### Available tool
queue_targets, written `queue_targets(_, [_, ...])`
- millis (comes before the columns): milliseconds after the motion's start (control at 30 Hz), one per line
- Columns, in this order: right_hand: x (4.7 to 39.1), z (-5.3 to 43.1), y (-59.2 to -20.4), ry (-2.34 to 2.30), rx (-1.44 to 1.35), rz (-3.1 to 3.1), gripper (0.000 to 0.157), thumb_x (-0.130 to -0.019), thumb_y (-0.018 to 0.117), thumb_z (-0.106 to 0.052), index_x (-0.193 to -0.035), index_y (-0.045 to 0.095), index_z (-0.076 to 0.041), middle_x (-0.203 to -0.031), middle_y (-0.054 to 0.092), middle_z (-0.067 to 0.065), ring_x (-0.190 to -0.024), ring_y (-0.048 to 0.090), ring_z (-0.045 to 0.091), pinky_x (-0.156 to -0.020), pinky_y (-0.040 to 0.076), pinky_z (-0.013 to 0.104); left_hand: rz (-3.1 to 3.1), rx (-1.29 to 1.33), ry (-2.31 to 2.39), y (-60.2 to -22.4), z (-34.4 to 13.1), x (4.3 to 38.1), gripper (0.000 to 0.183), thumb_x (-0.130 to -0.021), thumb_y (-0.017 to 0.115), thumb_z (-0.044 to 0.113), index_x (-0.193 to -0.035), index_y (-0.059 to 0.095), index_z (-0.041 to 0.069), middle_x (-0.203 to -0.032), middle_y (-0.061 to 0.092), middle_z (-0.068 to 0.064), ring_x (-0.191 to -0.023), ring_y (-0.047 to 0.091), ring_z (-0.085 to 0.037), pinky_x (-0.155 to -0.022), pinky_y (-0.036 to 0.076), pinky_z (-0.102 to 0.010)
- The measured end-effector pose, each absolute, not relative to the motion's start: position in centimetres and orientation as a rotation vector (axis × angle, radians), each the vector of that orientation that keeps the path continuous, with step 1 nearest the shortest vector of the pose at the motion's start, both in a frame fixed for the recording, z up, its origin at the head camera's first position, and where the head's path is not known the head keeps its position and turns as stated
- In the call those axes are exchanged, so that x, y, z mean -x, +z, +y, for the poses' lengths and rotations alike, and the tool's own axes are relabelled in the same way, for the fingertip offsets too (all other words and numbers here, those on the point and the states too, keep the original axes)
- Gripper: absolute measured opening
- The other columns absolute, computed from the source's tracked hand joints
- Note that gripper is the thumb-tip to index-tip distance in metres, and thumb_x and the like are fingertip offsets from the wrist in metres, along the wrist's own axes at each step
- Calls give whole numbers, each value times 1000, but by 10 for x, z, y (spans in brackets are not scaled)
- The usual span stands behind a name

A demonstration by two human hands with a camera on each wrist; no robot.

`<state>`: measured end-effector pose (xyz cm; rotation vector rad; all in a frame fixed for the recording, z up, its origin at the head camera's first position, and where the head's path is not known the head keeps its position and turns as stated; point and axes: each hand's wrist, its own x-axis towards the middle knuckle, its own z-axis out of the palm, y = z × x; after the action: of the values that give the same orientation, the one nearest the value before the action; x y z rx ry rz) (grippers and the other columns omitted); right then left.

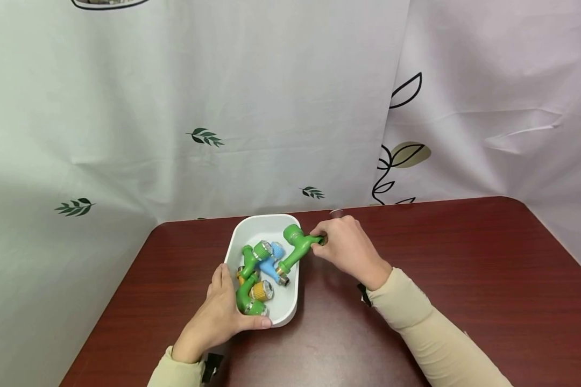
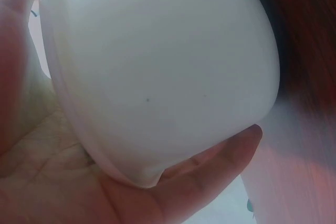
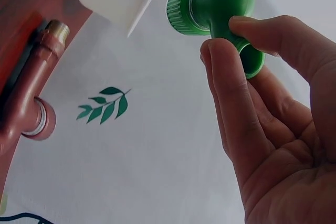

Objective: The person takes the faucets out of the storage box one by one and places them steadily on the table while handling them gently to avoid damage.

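Note:
A white plastic tub [image 1: 290, 314] holds several plastic taps: green ones [image 1: 245, 293], a blue one [image 1: 269, 267] and a yellow one [image 1: 261, 291]. My left hand [image 1: 222, 309] grips the tub's near left corner, thumb along the near rim and fingers along the left side; the left wrist view shows the tub's outer wall [image 2: 168, 66] inside this grip. Over the tub's right rim, my right hand [image 1: 348, 247] pinches a green tap [image 1: 297, 250] by its spout end between thumb and fingers. Its threaded metal end points down into the tub.
A brown tap [image 3: 31, 98] lies on the dark red wooden table [image 1: 445, 279] beyond my right hand, which mostly hides it in the head view. White cloth [image 1: 281, 107] with leaf prints hangs behind the table and at its sides.

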<state>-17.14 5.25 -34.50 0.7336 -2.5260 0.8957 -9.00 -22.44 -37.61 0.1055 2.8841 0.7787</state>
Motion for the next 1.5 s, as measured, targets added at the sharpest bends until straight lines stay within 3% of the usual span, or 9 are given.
queue_targets(900, [197,112,-335,970,-445,-2657,17,-75,79,-5,-92,81,-3,-80,75,4,-61,58,14,-56,47,30,2861,-103,799,-375,-224,90,150,-61,91,60,-152,-2,-16,-159,1,-35,-144,13,-53,-111,30,-61])
queue_targets(1500, [206,150,-340,955,-293,-2706,16,-76,78,-7,-91,82,-4,-80,75,7,-65,59,21,-59,45,32,2884,-125,791,-377,-225,91,149,-59,90,63,-152,3,-15,-156,9,-32,-140,22,-50,-109,33,-59])
